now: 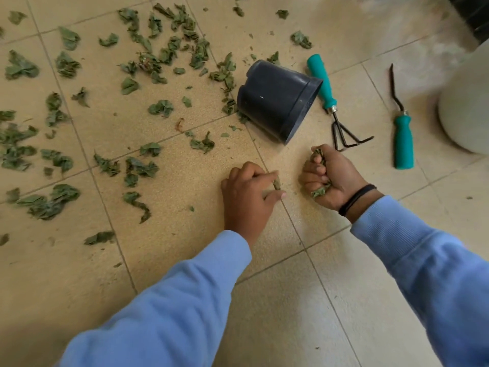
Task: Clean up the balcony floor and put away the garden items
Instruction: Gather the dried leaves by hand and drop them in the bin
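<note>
Leaves (158, 62) are scattered over the floor (344, 287) left of a tipped pot (275, 102). One leaf (276, 183) is pinched by the left hand (248, 193); a bunch (318, 160) is clenched in the right hand (332, 177). Rake (330, 96) and weeder (401, 128) are laid right of the pot.

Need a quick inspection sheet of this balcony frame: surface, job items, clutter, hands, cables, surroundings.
Surface: beige tiled floor, dusty, grout lines visible.
Job's things: dark plastic pot lying on its side; hand rake with teal handle right of the pot; weeder with teal handle further right, apart from the rake.
Clutter: dry green leaves scattered over the floor left of and behind the pot.
Hands: left hand pinches a leaf scrap at floor level; right hand fisted round a bunch of leaves.
Cables: nothing seen.
Surroundings: large white rounded container at the right edge; dark object top right, too cropped to identify.
</note>
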A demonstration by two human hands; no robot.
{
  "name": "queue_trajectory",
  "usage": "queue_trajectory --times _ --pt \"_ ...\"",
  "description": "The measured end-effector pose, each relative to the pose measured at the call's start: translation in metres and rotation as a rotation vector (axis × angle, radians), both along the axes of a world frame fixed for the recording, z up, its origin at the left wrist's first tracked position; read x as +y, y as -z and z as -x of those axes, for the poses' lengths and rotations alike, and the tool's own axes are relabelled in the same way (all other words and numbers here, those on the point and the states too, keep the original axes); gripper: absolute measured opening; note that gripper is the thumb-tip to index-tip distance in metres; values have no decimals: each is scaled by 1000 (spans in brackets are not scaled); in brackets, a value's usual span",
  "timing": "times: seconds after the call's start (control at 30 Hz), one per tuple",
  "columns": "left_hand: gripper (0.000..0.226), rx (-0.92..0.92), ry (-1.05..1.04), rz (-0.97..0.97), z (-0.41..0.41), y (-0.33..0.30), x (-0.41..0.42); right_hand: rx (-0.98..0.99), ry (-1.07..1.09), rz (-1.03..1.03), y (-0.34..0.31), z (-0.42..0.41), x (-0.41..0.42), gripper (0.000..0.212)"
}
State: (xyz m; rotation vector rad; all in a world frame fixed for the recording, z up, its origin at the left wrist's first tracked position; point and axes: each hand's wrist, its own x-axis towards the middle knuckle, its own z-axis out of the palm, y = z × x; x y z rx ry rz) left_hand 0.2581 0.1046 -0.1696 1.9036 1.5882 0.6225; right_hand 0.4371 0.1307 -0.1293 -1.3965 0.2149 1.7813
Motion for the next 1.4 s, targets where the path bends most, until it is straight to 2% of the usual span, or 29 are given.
queue_trajectory --times 0.13,0.2,0.27,0.33,0.37,0.47,0.6,0.7,0.77,0.8,0.87,0.93,0.97,1.03,1.07,1.17,1.27,1.4 --pt "10 14 -4 -64 -8 5 3 -86 -73 0 5 9 4 41" --pt "6 4 -27 -68 -10 4 3 -139 -108 0 5 14 6 39" --pt "1 -126 -113 -33 -11 -3 6 -190 -147 0 7 20 6 39" --pt "9 -260 -162 -54 -16 -15 6 -223 -182 -1 11 28 4 40" --pt "11 -267 -153 -78 -18 -22 4 -217 -197 -10 13 34 3 38" --pt "10 -147 -117 -91 -20 -31 2 -127 -248 -39 12 51 1 30" --pt "10 29 -100 -47 -6 -37 13 -157 -424 -94 2 62 11 30" --pt "11 58 97 -164 21 -48 36 -235 -546 -110 -8 76 30 28" --pt "22 1 285 -282 55 -51 56 -290 -627 -129 -17 85 49 32" --pt "28 -41 302 -329 73 -51 65 -297 -667 -132 -23 88 59 34" --pt "38 -59 138 -372 104 -47 78 -334 -778 -119 -31 94 77 39" --pt "54 135 -11 -312 122 -39 89 -436 -875 -105 -35 100 91 39" --pt "68 283 -10 -240 124 -32 95 -491 -894 -103 -36 105 97 38" --pt "87 535 96 -113 126 -20 109 -572 -852 -105 -31 118 103 37" --pt "85 608 158 -116 125 -16 117 -594 -809 -114 -27 124 105 37" --pt "52 703 262 -205 115 -8 134 -631 -718 -165 -10 141 103 35" --pt "22 780 329 -182 105 -11 143 -624 -754 -163 -10 144 105 37" --pt "15 768 437 -32 101 -28 155 -605 -795 -51 -16 142 116 40"
